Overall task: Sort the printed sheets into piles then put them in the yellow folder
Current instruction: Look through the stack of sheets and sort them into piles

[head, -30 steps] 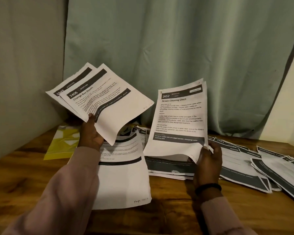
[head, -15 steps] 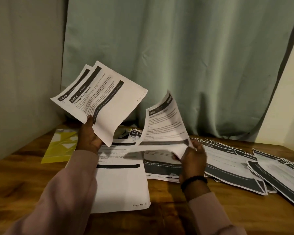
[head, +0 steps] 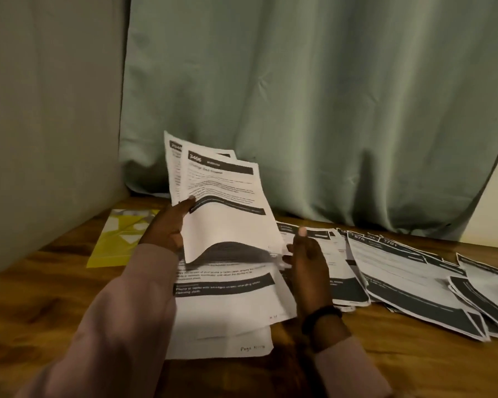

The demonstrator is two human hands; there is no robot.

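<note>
Rightward, sheets (head: 414, 282) crowding table edge (head: 414, 369)

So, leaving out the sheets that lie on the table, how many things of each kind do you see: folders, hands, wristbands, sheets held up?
Yellow folder: 1
Hands: 2 (left hand, right hand)
Black wristband: 1
Held sheets: 2 visible, gripped by the left hand
Total: 6

Dim warm indoor light, soft shadows on the table (head: 69, 297), motion blur on held sheets (head: 227, 202)
</note>
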